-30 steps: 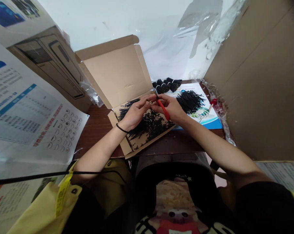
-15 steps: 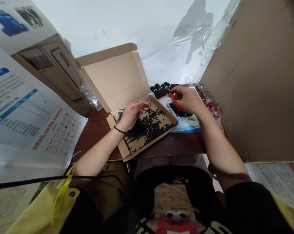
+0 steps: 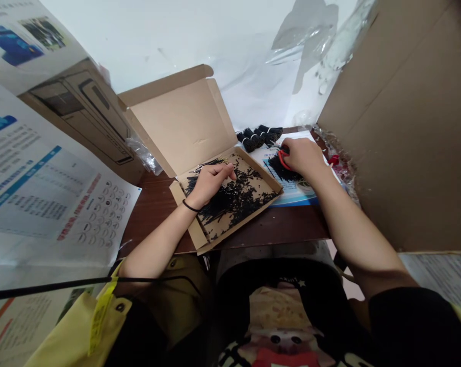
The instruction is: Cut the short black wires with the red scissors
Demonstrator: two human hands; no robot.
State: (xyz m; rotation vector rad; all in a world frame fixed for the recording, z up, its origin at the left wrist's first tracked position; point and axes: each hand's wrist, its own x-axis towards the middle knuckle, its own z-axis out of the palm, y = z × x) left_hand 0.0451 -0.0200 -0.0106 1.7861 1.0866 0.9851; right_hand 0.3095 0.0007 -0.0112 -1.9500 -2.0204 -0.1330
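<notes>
My left hand [image 3: 210, 184] is over the open cardboard box [image 3: 267, 178], its thumb and fingers pressed together. Whatever is between those fingertips, if anything, is too small to make out. Under and beside it in the box lie thin black wire-like pieces [image 3: 219, 204] and many short black bits [image 3: 249, 196]. My right hand [image 3: 305, 157] is closed around red-handled scissors [image 3: 283, 159], their grey tip pointing left toward the bundles. Just below this hand, a loose pile of black strands [image 3: 278, 168] rests on a printed sheet [image 3: 291, 196].
Several black bundles tied with white bands [image 3: 257, 137] lie behind the box. A small roundish pale item [image 3: 306, 186] sits near my right wrist. Cardboard panels [image 3: 414, 127] rise at the right, a printed carton [image 3: 88, 109] at the left. Crumpled clear plastic [image 3: 144, 155] lies by the lid.
My right hand has shifted slightly right, and the scissors have turned so the red handle shows as a loop. My left hand's fingers have drawn closer together over the box.
</notes>
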